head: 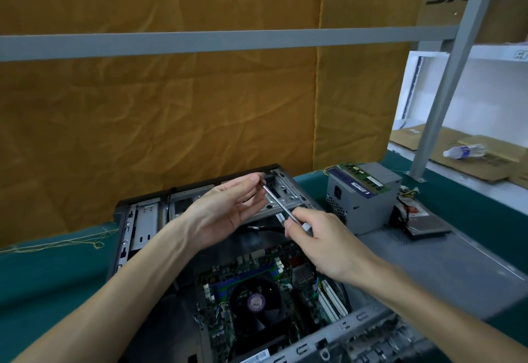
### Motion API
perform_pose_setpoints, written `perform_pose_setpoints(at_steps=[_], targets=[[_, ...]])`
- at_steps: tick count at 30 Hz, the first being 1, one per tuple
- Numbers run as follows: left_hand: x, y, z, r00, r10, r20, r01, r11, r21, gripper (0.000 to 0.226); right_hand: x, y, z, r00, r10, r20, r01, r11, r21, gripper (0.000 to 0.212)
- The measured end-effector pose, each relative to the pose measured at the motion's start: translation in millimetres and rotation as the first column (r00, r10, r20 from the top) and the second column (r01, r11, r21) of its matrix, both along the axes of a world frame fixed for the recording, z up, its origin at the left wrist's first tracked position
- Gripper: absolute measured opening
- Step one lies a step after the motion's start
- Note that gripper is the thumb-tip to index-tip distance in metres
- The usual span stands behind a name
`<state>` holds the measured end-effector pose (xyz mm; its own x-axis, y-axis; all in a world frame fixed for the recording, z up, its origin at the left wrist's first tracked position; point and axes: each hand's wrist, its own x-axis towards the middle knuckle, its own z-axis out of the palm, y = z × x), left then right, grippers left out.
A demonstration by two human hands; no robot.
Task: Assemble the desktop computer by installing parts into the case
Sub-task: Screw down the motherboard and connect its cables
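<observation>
Right hand [323, 245] grips the screwdriver [281, 205] handle at frame centre; left hand [228, 211] pinches its tip, probably seating a screw. Open case [148, 220] below awaits it.

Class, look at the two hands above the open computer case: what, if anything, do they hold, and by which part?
A screwdriver. The right hand grips its handle end; the left hand pinches the tip of its metal shaft between fingertips.
</observation>
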<state>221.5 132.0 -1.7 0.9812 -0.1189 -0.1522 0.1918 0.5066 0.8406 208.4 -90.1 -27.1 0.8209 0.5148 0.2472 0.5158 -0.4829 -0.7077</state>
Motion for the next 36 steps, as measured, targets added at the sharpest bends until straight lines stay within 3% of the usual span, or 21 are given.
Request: perform_pose_setpoints(at_steps=[3, 5, 8, 10, 13, 17, 21, 25, 27, 33, 36], targets=[[0.7, -0.9, -1.8, 1.0, 0.014, -0.01, -0.014, 1.0, -0.002, 0.017, 0.2, -0.3, 1.8, 0.999, -0.011, -0.038, 0.011, 1.0, 0.004, 0.028], [1.1, -0.6, -3.0, 1.0, 0.022, -0.017, -0.022, 1.0, 0.007, 0.014, 2.9, -2.4, 9.6, 0.986, -0.013, -0.167, 0.018, 0.999, 0.03, 0.014], [2.1, 6.3, -2.2, 0.999, 0.019, -0.04, -0.018, 1.0, 0.016, 0.01, 10.2, -16.0, 28.4, 0.84, 0.094, -0.534, -0.004, 0.986, 0.167, 0.033], [2.6, 12.8, 0.3, 0.999, 0.004, -0.049, -0.003, 1.0, 0.021, 0.009, 12.0, -29.3, 40.1, 0.748, 0.16, -0.645, -0.006, 0.972, 0.234, 0.043], [3.4, 21.5, 3.7, 0.999, -0.05, -0.005, 0.05, 0.997, 0.063, 0.011, 11.7, -43.0, 49.0, 0.677, 0.25, -0.692, 0.063, 0.917, 0.394, 0.049], [4.1, 36.4, 5.5, 0.988, -0.136, 0.075, 0.109, 0.952, 0.288, 0.014, 16.4, -50.9, 50.3, 0.767, 0.104, -0.633, 0.217, 0.886, 0.409, 0.034], [0.6, 43.0, 2.6, 0.963, -0.24, 0.12, 0.122, 0.789, 0.602, 0.029, 23.0, -52.8, 50.3, 0.79, 0.046, -0.611, 0.266, 0.873, 0.409, 0.029], [-5.9, 37.7, 1.2, 0.886, -0.437, 0.158, 0.099, 0.509, 0.855, 0.025, 29.6, -57.5, 57.7, 0.756, 0.136, -0.641, 0.24, 0.853, 0.464, 0.034], [-6.0, 23.8, -6.1, 0.847, -0.515, 0.13, 0.079, 0.365, 0.928, 0.02, 31.7, -60.4, 59.8, 0.799, 0.093, -0.595, 0.238, 0.859, 0.453, 0.031], [-1.0, -19.6, -45.6, 0.81, -0.565, 0.155, -0.181, 0.011, 0.983, 0.007, 23.5, -38.0, 55.4, 0.974, -0.091, -0.208, 0.138, 0.965, 0.225, 0.028], [2.4, -31.0, -58.2, 0.813, -0.561, 0.158, -0.232, -0.062, 0.971, 0.006, 20.9, -24.8, 53.6, 0.995, -0.103, -0.006, 0.103, 0.995, 0.019, 0.024]])
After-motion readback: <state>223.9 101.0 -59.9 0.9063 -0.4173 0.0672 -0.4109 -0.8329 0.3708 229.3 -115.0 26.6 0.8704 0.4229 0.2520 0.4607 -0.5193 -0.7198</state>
